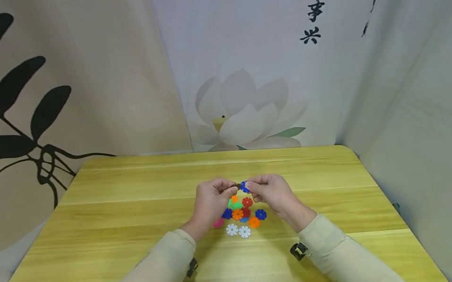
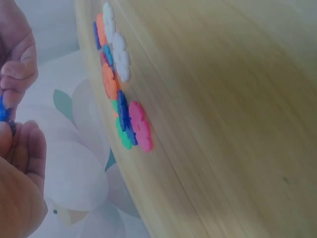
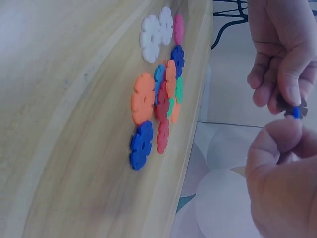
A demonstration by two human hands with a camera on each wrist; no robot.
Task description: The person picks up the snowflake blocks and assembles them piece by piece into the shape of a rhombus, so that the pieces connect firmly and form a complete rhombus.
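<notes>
Above the pile of discs, my left hand (image 1: 210,202) pinches a dark, notched snowflake disc (image 3: 283,104) between thumb and fingers. Facing it, my right hand (image 1: 275,194) pinches a blue snowflake disc (image 1: 244,186). The two discs meet edge to edge between the fingertips, and in the right wrist view the blue one (image 3: 296,112) shows edge-on against the dark one. Fingers hide much of both, so how deeply they interlock I cannot tell.
Below the hands, several loose snowflake discs lie on the wooden table (image 1: 116,250): white (image 1: 244,232), orange (image 1: 254,222), blue (image 1: 261,214), red (image 1: 247,202), pink (image 1: 218,223) and green ones. Some overlap. A printed curtain (image 1: 238,39) hangs behind the table.
</notes>
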